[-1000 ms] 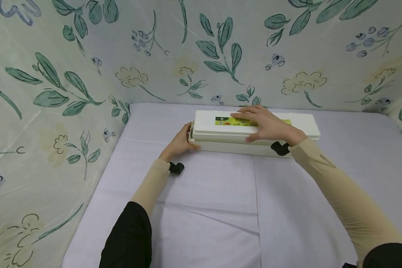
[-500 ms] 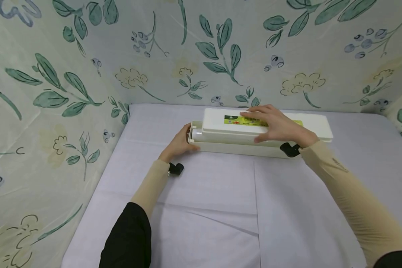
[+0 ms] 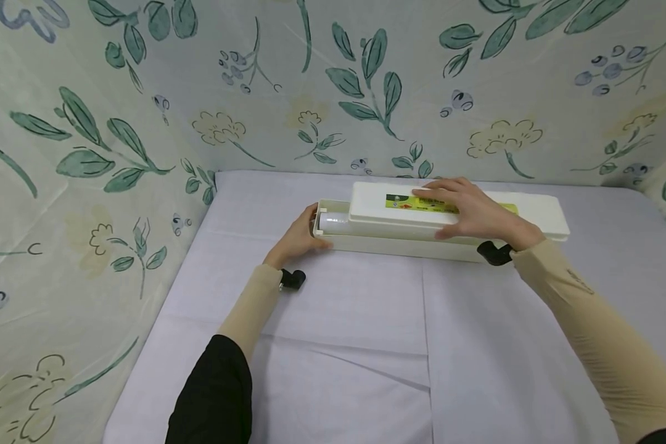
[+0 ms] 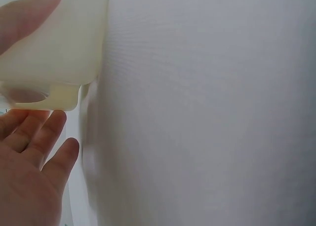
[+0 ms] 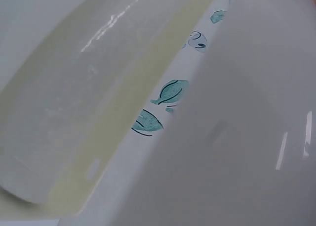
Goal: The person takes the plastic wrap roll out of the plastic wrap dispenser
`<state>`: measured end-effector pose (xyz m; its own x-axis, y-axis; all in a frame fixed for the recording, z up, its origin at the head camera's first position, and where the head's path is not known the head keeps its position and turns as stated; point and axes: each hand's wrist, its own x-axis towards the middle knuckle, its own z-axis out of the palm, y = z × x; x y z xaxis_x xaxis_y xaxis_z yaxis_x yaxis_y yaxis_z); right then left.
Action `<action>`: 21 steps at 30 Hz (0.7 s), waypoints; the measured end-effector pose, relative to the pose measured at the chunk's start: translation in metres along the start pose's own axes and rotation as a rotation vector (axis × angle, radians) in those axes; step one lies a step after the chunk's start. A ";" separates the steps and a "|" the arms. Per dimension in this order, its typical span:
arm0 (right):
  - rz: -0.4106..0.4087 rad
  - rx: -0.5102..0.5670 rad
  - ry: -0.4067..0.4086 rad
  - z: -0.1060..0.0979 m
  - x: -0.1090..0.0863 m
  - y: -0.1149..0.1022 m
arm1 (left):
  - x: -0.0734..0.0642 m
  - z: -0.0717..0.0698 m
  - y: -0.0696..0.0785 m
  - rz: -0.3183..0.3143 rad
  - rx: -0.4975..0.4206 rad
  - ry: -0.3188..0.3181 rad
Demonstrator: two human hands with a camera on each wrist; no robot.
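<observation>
A long white plastic-wrap dispenser box lies on the table, its left end uncovered. In that end a clear roll of plastic wrap shows. My left hand grips the box's left end, thumb on the front and fingers behind; the left wrist view shows the thumb against the box wall. From above, my right hand holds the white lid, which bears a yellow-green label and sits shifted right over the box. In the right wrist view a gap separates the lid from the box holding the roll.
A pale lilac cloth with fold creases covers the table. Behind it and to the left hangs a leaf-and-flower patterned curtain. Black wrist mounts sit on both sleeves.
My right hand has slid the lid to the right, uncovering the box's left end and the roll. The left hand and the box have stayed in place.
</observation>
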<state>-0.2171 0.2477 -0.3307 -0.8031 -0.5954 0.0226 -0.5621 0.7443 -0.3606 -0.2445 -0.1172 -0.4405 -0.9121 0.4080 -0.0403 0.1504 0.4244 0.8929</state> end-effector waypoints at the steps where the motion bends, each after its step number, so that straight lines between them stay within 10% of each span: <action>1: 0.003 0.000 0.002 0.000 -0.001 0.001 | 0.000 0.000 0.000 0.000 -0.005 -0.003; 21: 0.101 0.005 0.029 -0.010 -0.039 0.015 | -0.001 0.000 0.002 -0.007 0.020 0.011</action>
<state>-0.1965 0.2855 -0.3274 -0.8609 -0.5086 0.0131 -0.4773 0.7984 -0.3670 -0.2431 -0.1168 -0.4390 -0.9173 0.3960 -0.0412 0.1516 0.4431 0.8836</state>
